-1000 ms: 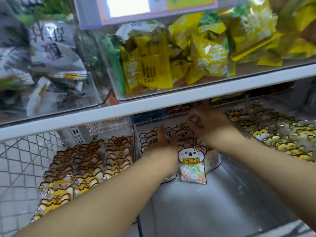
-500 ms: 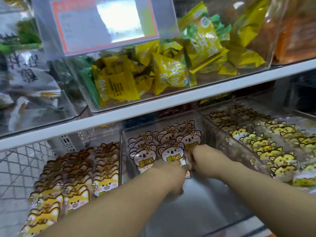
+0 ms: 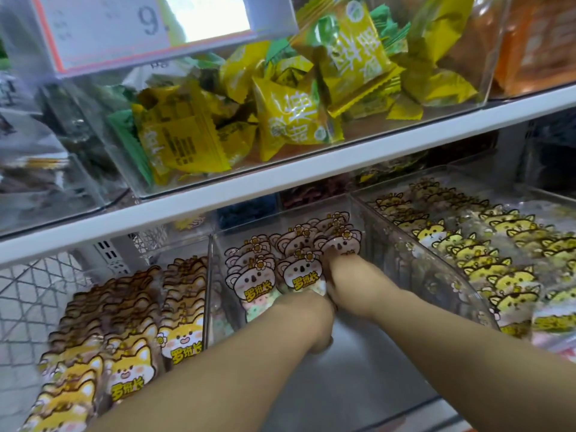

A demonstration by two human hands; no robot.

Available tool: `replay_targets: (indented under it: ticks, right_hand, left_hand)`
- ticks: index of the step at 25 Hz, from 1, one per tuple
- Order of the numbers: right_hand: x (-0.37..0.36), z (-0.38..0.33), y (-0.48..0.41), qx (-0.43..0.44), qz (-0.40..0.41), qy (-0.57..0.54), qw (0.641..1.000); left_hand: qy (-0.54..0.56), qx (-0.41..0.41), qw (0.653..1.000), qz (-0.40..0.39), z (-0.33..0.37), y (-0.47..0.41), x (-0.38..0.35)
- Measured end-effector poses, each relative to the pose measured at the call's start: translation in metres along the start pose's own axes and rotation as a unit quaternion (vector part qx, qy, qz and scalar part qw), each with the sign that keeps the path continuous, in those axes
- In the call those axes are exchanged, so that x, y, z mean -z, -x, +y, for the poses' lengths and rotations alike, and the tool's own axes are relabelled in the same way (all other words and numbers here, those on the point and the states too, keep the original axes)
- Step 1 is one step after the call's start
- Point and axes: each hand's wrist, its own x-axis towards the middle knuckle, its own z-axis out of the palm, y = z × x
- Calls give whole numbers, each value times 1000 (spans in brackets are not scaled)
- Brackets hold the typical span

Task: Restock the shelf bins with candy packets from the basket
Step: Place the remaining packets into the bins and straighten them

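Note:
Pink koala candy packets stand upright in three rows at the back of the middle clear bin on the lower shelf. My left hand is at the foot of the front packets, its fingers curled down around their lower edges. Just to its right, my right hand reaches into the right-hand koala row. Its fingertips are tucked among the packets and hidden. The front half of the bin floor is bare. No basket is in view.
To the left are rows of yellow fox packets, to the right a bin of yellow cat packets. The white upper shelf edge hangs just above, carrying a clear bin of yellow and green candies and a price tag.
The koala packets, one lying flat a second ago, now stand upright in rows. Both hands have come back from deep in the bin to the foot of the front packets.

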Motion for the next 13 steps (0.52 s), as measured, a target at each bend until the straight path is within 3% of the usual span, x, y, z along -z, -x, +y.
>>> replay_targets:
  ticks: [5, 8, 13]
  right_hand:
    - [7, -8, 6, -8, 69, 40, 997]
    - [3, -10, 5, -20, 35, 31, 999]
    - [-3, -8, 3, -38, 8, 31, 999]
  left_hand:
    - [30, 5, 999, -9, 2, 5, -2]
    - [132, 2, 991, -7, -25, 9, 13]
    - [144, 150, 955, 213, -66, 1, 29]
